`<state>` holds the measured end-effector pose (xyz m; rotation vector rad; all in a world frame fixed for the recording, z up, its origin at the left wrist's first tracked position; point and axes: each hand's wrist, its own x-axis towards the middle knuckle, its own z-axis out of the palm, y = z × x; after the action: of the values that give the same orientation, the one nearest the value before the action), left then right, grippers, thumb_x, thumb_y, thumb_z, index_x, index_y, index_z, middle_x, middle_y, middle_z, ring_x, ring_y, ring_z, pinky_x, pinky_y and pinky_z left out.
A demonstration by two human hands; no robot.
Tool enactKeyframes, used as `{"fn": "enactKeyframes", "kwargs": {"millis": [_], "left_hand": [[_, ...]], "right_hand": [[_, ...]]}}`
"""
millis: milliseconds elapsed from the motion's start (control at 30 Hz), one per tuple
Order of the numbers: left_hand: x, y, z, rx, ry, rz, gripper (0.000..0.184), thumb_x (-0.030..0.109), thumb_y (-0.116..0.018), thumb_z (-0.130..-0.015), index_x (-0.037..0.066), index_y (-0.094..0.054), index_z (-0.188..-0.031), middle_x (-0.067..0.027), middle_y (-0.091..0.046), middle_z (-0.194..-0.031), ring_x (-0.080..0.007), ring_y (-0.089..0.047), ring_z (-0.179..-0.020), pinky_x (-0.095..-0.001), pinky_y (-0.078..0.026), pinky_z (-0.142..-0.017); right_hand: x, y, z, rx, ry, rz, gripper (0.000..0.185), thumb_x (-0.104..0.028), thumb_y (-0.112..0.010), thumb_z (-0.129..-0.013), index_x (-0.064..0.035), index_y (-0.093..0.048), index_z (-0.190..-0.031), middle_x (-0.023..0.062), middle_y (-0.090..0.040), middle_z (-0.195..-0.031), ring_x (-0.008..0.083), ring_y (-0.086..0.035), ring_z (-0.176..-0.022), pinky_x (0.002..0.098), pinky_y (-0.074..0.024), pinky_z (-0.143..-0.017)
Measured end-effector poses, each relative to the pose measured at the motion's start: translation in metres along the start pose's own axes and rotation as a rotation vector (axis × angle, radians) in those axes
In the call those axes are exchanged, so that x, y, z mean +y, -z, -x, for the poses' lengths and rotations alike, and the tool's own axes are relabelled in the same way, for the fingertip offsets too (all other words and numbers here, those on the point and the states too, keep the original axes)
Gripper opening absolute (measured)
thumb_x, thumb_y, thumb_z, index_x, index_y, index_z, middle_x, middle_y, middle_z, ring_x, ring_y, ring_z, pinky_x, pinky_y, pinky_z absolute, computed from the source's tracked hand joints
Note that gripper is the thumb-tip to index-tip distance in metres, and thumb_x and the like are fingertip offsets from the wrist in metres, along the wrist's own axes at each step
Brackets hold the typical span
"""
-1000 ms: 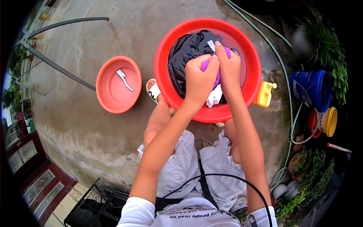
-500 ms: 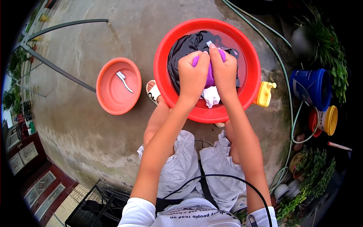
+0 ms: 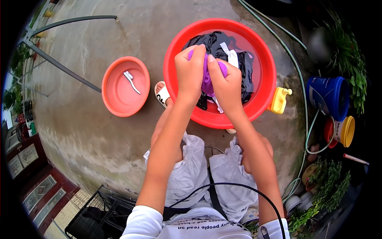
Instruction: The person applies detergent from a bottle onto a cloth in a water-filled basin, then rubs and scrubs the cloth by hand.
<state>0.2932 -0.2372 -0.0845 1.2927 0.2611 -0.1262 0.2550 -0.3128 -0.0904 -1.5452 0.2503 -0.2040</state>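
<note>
My left hand (image 3: 188, 75) and my right hand (image 3: 229, 85) are both closed around a bunched purple cloth (image 3: 207, 79), thumbs on top and knuckles close together. They hold it over a large red basin (image 3: 170, 75). Dark wet clothing (image 3: 215, 38) lies in the basin's water. A white strip of fabric (image 3: 232, 59) rests on the dark clothing, right of my hands. Below the purple cloth, a small pale piece of fabric (image 3: 218, 105) shows between my wrists; whether it joins the cloth I cannot tell.
A smaller pink basin (image 3: 126, 105) holds a white-handled brush (image 3: 131, 81) on the left. Beside the red basin stands a yellow jug (image 3: 279, 101). A green hose (image 3: 299, 75) runs along the right, near a blue bucket (image 3: 328, 95). A metal frame (image 3: 65, 67) stands at upper left.
Both hands have shifted slightly left with the purple cloth, the left hand now higher than the right. More of the white strip shows at right; less pale fabric shows below.
</note>
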Motion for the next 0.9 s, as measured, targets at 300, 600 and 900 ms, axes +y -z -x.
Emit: {"fn": "enactKeyframes", "kwargs": {"millis": [300,600,900], "left_hand": [[-0.011,-0.011,0.029,-0.169,-0.084,-0.175,0.028,0.009,-0.051,-0.081,-0.001,-0.043,-0.056,0.0034,-0.040,-0.051,-0.0032,-0.034,-0.050,-0.0244,-0.029,-0.044],[0.003,-0.001,0.002,0.011,-0.002,0.009,0.029,0.009,-0.050,-0.082,0.003,-0.040,-0.054,0.0053,-0.037,-0.052,-0.0031,-0.031,-0.050,-0.0240,-0.027,-0.044],[-0.012,-0.022,0.030,-0.189,-0.163,-0.233,0.027,0.007,-0.051,-0.080,-0.002,-0.043,-0.056,0.0018,-0.038,-0.049,-0.0037,-0.033,-0.049,-0.0253,-0.028,-0.043]], "right_hand": [[0.008,0.020,-0.023,0.108,-0.082,-0.082,0.039,-0.019,-0.053,-0.087,-0.0028,-0.042,-0.054,-0.0032,-0.038,-0.049,0.0046,-0.031,-0.047,0.0260,-0.0266,-0.041],[-0.007,0.000,0.007,-0.018,0.052,0.087,0.036,-0.019,-0.054,-0.086,0.0023,-0.046,-0.057,0.0028,-0.037,-0.046,0.0068,-0.032,-0.045,0.0287,-0.0283,-0.040],[0.009,0.024,-0.026,0.184,-0.169,-0.156,0.040,-0.019,-0.052,-0.088,-0.0047,-0.040,-0.052,-0.0049,-0.038,-0.049,0.0040,-0.030,-0.046,0.0251,-0.0248,-0.041]]}}
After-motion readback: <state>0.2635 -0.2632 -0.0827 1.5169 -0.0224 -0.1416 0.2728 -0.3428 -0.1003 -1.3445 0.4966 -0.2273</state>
